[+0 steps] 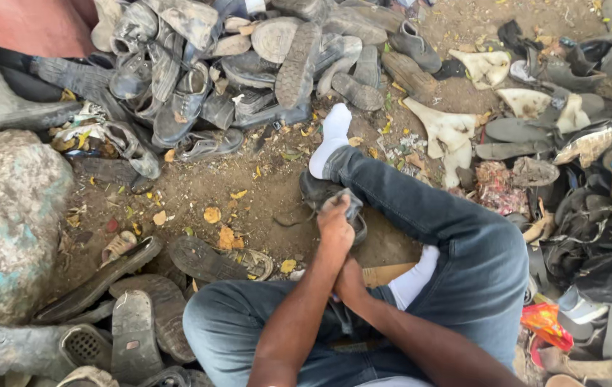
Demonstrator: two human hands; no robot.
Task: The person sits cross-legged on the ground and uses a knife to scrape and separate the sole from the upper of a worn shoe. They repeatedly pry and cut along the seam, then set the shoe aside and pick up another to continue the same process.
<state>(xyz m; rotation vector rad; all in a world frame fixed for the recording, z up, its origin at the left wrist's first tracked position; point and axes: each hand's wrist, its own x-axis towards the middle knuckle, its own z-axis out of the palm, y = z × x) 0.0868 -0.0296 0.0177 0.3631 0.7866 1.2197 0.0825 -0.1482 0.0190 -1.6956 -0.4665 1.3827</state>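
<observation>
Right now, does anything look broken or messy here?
Yes. Worn, dirty shoes lie in a jumbled pile on the dirt ground, many upside down. The left hand grips one dark shoe.

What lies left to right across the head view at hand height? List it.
Mottled rock → sandal sole → left hand on a dark shoe → jeans leg → heap of dark shoes.

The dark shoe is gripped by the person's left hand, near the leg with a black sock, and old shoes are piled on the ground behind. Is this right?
Not quite. The head view shows the sock is white, not black. The rest holds: the left hand grips the dark shoe, and the pile of old shoes lies behind on the ground.
</observation>
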